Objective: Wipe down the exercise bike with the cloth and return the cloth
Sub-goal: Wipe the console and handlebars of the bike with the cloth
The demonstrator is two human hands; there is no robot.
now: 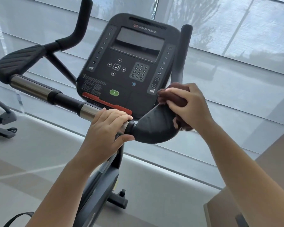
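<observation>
At the right handlebar pad [154,128]: right grip [191,104] clamped on cloth [179,100], wiping; left grip [105,128] clasping bar [88,112]. Wipe-down seemingly underway; return pending.

- Cloth [177,99] was dark brown.
- Console [129,79] was black, with a green button [114,92] at its 6 o'clock and a red strip [105,102] at 7.
- Handlebar [29,88] was chrome with black ribbed pads.
</observation>
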